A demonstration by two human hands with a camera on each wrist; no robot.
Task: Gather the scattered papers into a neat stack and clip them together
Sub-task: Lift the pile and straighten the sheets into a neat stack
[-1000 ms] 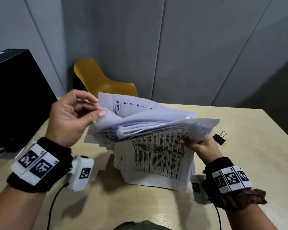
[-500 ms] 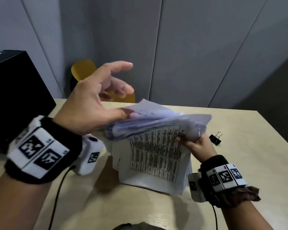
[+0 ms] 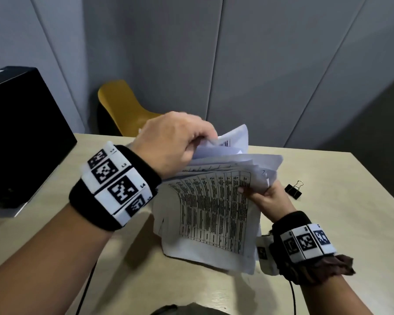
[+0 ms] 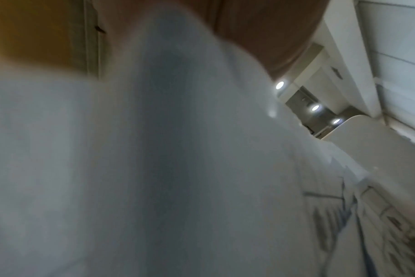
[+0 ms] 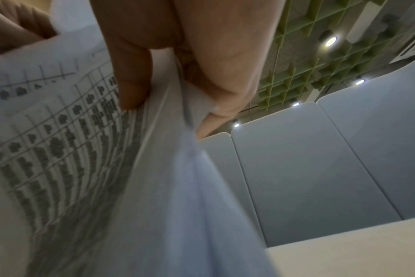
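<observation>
The loose sheaf of white printed papers [image 3: 216, 208] stands on its lower edge on the pale beige wooden table [image 3: 328, 223], near the middle of the table and leaning toward the viewer. The nearest sheet shows a printed table of dark text. The upper edges are uneven and fan apart.

The left hand [image 3: 173, 144] is over the top left of the sheaf, fingers curled down over the upper edges of the far sheets, gripping them. The left wrist view is filled with blurred white paper and adds no finger detail.

The right hand [image 3: 266, 198] holds the upper right corner of the sheaf. In the right wrist view the thumb [image 5: 133, 75] presses on the printed face and the other fingers [image 5: 225, 78] lie behind, pinching the sheets between them.

The small black binder clip with silver wire handles [image 3: 294, 190] lies on the table just right of the right hand, apart from the papers.

A mustard yellow moulded chair [image 3: 121, 105] stands beyond the far table edge. A black box [image 3: 21, 133] sits at the far left. Grey panel walls [image 3: 259, 64] enclose the scene.
</observation>
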